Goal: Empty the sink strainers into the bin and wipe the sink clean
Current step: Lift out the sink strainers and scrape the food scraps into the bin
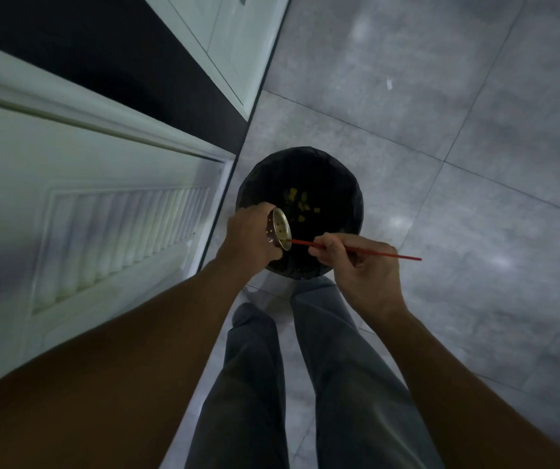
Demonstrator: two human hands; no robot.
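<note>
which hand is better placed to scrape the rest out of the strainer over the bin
Right. The right hand already holds the red stick, its tip in the strainer. The left hand is occupied tilting that strainer over the bin.

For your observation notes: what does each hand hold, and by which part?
Left hand: metal strainer, by its outer wall. Right hand: red stick, fingers around its middle.

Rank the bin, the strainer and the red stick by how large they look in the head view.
1. Bin, by far the largest.
2. Red stick and strainer: unsure. The stick looks longer but very thin, the strainer wider, and hands hide part of each.
</note>
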